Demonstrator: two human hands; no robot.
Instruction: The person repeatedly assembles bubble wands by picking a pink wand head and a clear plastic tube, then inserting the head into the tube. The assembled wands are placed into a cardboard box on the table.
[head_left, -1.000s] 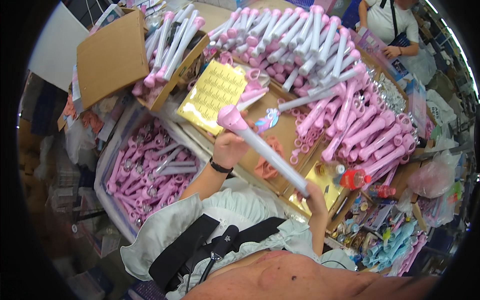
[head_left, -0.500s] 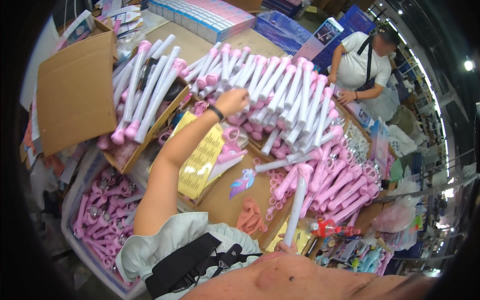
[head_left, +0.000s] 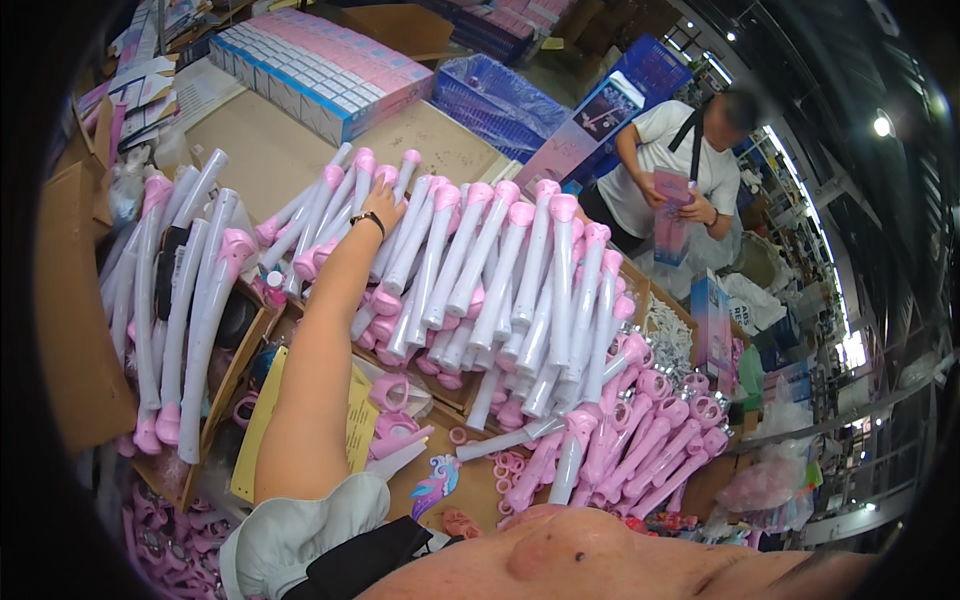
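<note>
My left hand (head_left: 384,208) is stretched to the far left part of a big pile of white tubes with pink ends (head_left: 480,250). Its fingers are bent round the pink end of one tube (head_left: 386,173); the hand covers part of it. Low in the picture, a single white tube with a pink head (head_left: 567,470) sticks up beside the pink handles (head_left: 650,440). Its lower end is hidden, and my right hand does not show. A blue and purple wing-shaped piece (head_left: 436,484) lies on the cardboard below the pile.
At left stands an open carton (head_left: 80,310) holding more tubes. A yellow printed sheet (head_left: 262,430) lies under my forearm. Farther back are a row of small boxes (head_left: 320,75) and a blue basket (head_left: 495,105). Across the table, a person (head_left: 670,150) holds a pink box (head_left: 671,215).
My left hand has moved farther away and left over the pile. The view has shifted, and my right hand has dropped out of sight. The person opposite now holds up a box.
</note>
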